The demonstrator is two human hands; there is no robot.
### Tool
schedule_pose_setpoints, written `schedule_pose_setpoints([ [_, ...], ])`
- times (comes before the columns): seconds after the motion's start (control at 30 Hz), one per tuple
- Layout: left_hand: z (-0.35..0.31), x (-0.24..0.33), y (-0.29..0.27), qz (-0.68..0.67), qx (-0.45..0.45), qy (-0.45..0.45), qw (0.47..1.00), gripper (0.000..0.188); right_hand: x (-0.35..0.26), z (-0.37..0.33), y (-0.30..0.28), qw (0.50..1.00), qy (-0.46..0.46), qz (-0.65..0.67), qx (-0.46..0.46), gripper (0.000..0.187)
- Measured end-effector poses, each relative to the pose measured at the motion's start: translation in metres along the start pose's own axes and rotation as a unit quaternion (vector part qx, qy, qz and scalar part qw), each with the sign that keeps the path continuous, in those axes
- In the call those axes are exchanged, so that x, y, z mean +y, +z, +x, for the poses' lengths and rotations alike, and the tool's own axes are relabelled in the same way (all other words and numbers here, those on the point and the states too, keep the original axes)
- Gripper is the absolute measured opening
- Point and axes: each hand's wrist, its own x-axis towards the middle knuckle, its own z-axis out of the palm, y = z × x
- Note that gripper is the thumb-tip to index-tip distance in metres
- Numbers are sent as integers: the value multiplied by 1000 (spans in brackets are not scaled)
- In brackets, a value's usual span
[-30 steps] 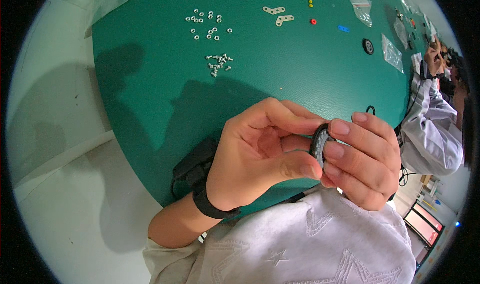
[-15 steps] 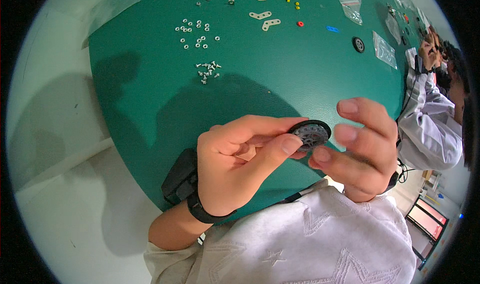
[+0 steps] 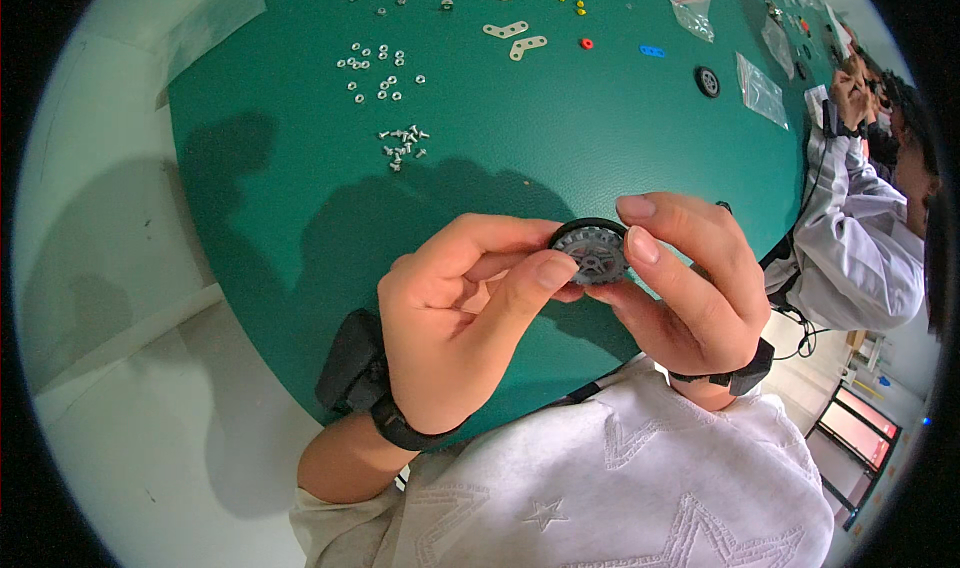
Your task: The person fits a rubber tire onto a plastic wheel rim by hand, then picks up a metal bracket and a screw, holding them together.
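A small toy wheel (image 3: 594,256), with a black tyre and a grey spoked hub, is held tilted above the table in front of me. My left hand (image 3: 448,313) pinches its left edge, thumb over the hub side and the fingers behind. On the opposite edge, my right hand (image 3: 695,288) has closed in, with a fingertip against the rim and its thumb underneath. A second wheel of like make, a loose wheel (image 3: 707,81), lies farther off to the right on the green table (image 3: 560,148).
Beyond my hands lie hex nuts (image 3: 384,73), short screws (image 3: 403,146), metal link plates (image 3: 527,46), a red ring (image 3: 586,44), blue pieces (image 3: 652,52), yellow pieces (image 3: 579,8) and plastic bags (image 3: 762,90). At right sits a co-worker in a white sleeve (image 3: 850,248).
My right hand has moved left and closed onto the wheel's right edge. The wheel has shifted slightly left and up, its hub face turned more into view.
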Motion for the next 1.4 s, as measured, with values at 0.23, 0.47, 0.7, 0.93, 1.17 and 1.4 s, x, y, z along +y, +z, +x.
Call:
schedule_pose_setpoints([
  [0.23,1,-5,-1,25,-8,11,1000,15,0,-5,-2,1000,22,-12,-4,41],
  [0.47,9,-13,4,51,-15,69,996,8,-2,-5,-1,968,196,156,-7,40],
  [0.7,7,-9,3,63,1,25,998,7,3,-10,5,957,228,178,-2,41],
  [0.93,4,-8,2,143,10,76,987,10,6,-10,3,981,148,121,-25,42],
  [1.17,4,-10,1,203,-8,122,972,9,6,-3,2,872,353,339,0,27],
  [1.4,11,-7,1,345,4,193,918,8,16,2,1,904,299,302,-47,12],
])
